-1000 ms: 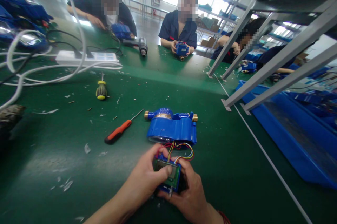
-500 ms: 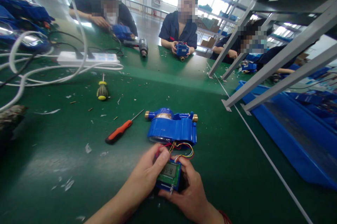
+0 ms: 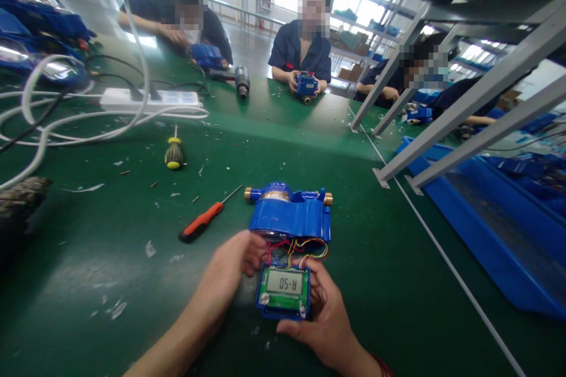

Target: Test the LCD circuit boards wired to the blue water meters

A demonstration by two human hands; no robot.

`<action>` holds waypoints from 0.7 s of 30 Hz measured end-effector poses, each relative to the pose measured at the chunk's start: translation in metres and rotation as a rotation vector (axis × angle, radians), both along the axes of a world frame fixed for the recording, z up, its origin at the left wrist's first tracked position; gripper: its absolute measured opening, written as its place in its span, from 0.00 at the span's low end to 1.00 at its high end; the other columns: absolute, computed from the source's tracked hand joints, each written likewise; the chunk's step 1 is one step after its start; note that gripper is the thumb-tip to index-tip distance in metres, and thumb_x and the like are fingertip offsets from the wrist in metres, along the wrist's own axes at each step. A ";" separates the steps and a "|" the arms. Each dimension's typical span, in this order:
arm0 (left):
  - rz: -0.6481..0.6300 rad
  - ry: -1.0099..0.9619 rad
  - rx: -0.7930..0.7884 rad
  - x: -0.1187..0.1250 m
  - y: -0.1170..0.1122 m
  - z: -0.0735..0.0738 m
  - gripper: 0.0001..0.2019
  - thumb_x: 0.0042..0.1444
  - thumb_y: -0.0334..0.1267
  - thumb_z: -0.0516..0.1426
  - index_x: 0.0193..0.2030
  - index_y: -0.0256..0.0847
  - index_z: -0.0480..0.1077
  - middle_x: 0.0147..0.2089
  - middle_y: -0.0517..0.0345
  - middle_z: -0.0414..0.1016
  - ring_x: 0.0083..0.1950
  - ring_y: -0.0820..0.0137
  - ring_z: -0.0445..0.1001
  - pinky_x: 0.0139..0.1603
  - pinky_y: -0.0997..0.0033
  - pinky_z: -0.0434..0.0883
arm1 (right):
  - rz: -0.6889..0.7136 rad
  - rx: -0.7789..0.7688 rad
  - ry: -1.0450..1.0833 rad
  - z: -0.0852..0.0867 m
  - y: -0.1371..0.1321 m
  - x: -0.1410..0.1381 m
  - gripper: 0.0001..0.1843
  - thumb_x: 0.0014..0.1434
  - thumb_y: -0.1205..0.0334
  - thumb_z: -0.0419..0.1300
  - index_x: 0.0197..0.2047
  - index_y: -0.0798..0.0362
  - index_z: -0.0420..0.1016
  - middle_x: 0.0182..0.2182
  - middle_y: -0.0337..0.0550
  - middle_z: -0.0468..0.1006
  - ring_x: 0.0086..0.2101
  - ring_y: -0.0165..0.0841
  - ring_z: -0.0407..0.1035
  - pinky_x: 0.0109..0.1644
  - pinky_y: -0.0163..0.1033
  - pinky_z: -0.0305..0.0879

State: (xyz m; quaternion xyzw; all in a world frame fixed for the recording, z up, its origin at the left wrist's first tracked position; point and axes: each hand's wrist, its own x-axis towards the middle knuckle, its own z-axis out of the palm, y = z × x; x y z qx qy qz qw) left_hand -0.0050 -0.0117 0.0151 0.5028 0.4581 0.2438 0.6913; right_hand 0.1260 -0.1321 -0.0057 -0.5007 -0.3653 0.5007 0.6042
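A blue water meter body (image 3: 289, 216) with brass end fittings lies on the green table (image 3: 110, 247). Coloured wires (image 3: 305, 248) run from it to a small green circuit board with an LCD (image 3: 283, 290) reading "A-50". My right hand (image 3: 329, 324) holds the board from its right side and underneath, fingers closed on it. My left hand (image 3: 232, 262) grips the board's upper left edge, near the wires.
An orange-handled screwdriver (image 3: 204, 222) and a yellow-black screwdriver (image 3: 173, 153) lie to the left. A white power strip (image 3: 150, 98) and cables sit at the far left. Other people work across the table. Grey frame legs (image 3: 446, 123) and blue bins (image 3: 495, 229) stand to the right.
The board has been tilted up so its LCD faces me. My left thumb has come off the display and moved to the board's upper left edge.
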 end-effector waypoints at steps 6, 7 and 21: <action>0.027 0.027 0.047 -0.002 0.005 -0.003 0.05 0.54 0.38 0.49 0.32 0.39 0.62 0.27 0.63 0.69 0.28 0.73 0.63 0.30 0.73 0.60 | -0.003 -0.017 0.013 -0.002 -0.002 0.003 0.39 0.35 0.64 0.73 0.49 0.49 0.60 0.45 0.47 0.75 0.45 0.43 0.71 0.48 0.47 0.69; 0.030 0.025 0.047 -0.002 0.005 -0.003 0.06 0.54 0.39 0.50 0.32 0.39 0.62 0.27 0.63 0.69 0.28 0.73 0.63 0.30 0.73 0.61 | -0.006 -0.020 0.012 -0.003 -0.002 0.003 0.40 0.35 0.64 0.73 0.50 0.49 0.59 0.45 0.48 0.75 0.45 0.43 0.71 0.48 0.48 0.69; 0.156 0.004 0.024 -0.005 0.002 -0.008 0.13 0.56 0.48 0.50 0.38 0.40 0.62 0.22 0.66 0.66 0.23 0.75 0.62 0.25 0.76 0.60 | -0.029 -0.004 0.024 -0.004 -0.001 0.004 0.40 0.34 0.60 0.74 0.49 0.50 0.60 0.43 0.47 0.75 0.44 0.41 0.72 0.47 0.44 0.70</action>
